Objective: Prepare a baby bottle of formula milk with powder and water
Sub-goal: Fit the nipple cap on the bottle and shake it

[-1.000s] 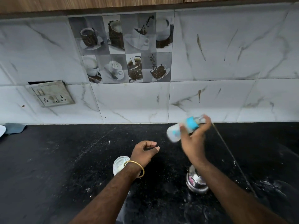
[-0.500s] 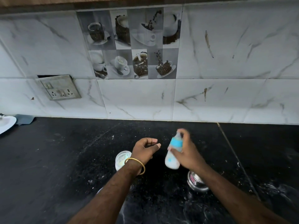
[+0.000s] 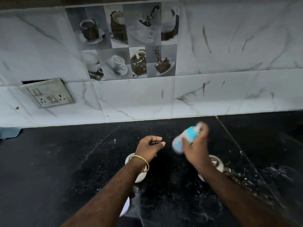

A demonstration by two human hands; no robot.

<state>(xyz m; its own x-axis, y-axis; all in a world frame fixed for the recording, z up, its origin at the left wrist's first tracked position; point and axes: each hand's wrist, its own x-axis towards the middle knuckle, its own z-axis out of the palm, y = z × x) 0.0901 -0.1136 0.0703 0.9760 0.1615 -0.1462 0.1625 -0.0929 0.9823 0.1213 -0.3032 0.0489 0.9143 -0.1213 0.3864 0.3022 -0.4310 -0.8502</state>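
Right hand (image 3: 195, 149) grips a blurred, tilted bottle (image 3: 185, 138) above the tabletop (image 3: 65, 161), left hand (image 3: 150, 147) loosely curled, empty; a loose cap could spray milk.

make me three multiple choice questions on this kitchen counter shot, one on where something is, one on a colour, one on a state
1. Where is the steel pot?
A. on the counter under the right forearm
B. on the wall by the socket
C. in the left hand

2. What colour is the band on the baby bottle?
A. red
B. light blue
C. green

3. What is the left hand doing?
A. gripping the bottle
B. pressing the switch plate
C. holding nothing, fingers loosely curled

Answers: 1 A, the pot sits on the black counter partly hidden by the right forearm. 2 B, a light blue band shows above the right hand, which grips the blurred bottle. 3 C, nothing lies between its curled fingers.
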